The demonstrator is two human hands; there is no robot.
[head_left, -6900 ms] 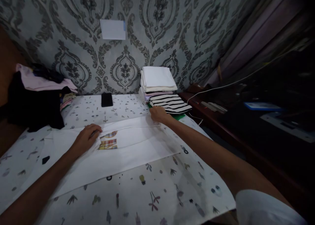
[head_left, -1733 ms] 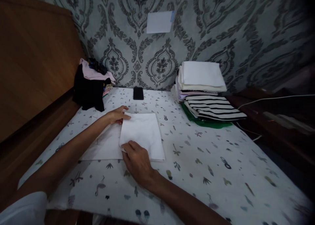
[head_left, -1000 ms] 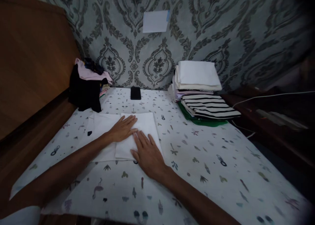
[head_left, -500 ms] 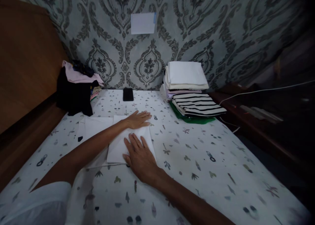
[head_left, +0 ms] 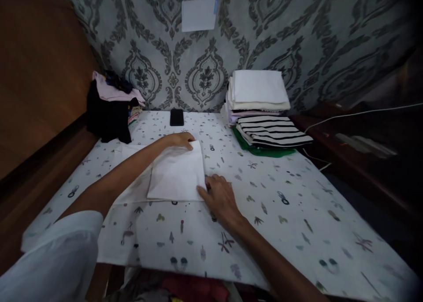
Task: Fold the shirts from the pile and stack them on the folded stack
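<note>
A white cloth (head_left: 176, 174), partly folded, lies on the patterned bed sheet (head_left: 264, 183); a flatter layer of it stretches out to the left under my left forearm. At its far edge my left hand (head_left: 181, 139) has its fingers curled over and closed on the fabric. My right hand (head_left: 220, 197) is at the near right corner, thumb and bent fingers pinching the cloth's edge. The fingertips of both hands are partly hidden.
A black phone (head_left: 176, 117) lies near the wall. Folded clothes are stacked at the back right, with a striped garment (head_left: 272, 131) in front. A black garment (head_left: 109, 117) tops a pile at the back left, beside a wooden panel (head_left: 39, 72).
Both hands lay flat on the cloth before. Now the left has curled at the far edge, and the right has slid right to the near corner and closed there. The view has tilted down.
</note>
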